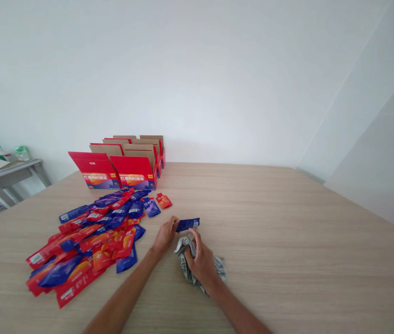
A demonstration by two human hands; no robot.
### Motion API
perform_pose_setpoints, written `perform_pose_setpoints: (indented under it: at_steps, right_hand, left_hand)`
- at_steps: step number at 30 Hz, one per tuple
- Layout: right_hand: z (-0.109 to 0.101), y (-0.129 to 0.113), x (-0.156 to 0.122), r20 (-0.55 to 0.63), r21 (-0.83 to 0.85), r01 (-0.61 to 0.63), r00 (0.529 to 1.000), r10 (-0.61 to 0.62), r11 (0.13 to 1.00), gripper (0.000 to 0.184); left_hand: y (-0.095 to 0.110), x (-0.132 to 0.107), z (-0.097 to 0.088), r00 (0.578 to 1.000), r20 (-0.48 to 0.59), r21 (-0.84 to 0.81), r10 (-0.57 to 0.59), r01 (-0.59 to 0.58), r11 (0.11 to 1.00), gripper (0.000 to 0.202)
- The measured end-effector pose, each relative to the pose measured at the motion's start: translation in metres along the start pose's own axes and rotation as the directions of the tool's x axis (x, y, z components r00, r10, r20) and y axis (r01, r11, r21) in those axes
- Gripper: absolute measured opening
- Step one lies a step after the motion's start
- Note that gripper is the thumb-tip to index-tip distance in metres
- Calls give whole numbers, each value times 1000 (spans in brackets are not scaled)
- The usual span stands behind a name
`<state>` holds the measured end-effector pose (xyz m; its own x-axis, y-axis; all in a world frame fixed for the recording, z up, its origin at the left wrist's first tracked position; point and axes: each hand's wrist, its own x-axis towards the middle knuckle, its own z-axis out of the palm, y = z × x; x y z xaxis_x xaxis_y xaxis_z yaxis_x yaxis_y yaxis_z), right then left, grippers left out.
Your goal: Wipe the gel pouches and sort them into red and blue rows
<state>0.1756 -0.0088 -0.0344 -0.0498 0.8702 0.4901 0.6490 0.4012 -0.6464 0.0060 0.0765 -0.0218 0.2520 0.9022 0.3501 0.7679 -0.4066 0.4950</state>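
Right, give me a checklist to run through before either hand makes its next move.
1. Left hand gripping the blue pouch: ok, holding it at one end.
2. Right hand holding the cloth: ok, bunched in the fingers.
3. Right hand clear of the blue pouch: cannot tell, a fingertip is right at its lower edge.
4. Pouch pile sorted by colour: not ok, red and blue overlap in a heap.
5. Flaps raised on the front boxes: ok.
6. Box contents: cannot tell, the front panels hide the insides.

“红黑枸杞原浆” on red front boxes (134, 166), “40” below
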Motion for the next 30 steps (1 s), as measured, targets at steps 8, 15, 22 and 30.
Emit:
perform_pose_setpoints:
  at_steps: [8,15,22,30]
  right_hand:
    - [-5,6,6,38,-4,-46,998,46,999,43]
    - [-12,4,9,-10,199,-15,1000,17,980,20]
    - [-10,-3,12,15,553,-168,981,191,816,31]
    - [0,-25,-4,150,655,-270,962,229,705,35]
  left_hand:
    - [10,-31,-52,923,102,45,371,-376,925,38]
    - [29,-43,-68,936,68,-24,345,-344,939,38]
    - [27,-84,-36,964,-54,-566,259,-244,788,73]
    - [50,-97,-3,993,40,-752,-114,105,651,68]
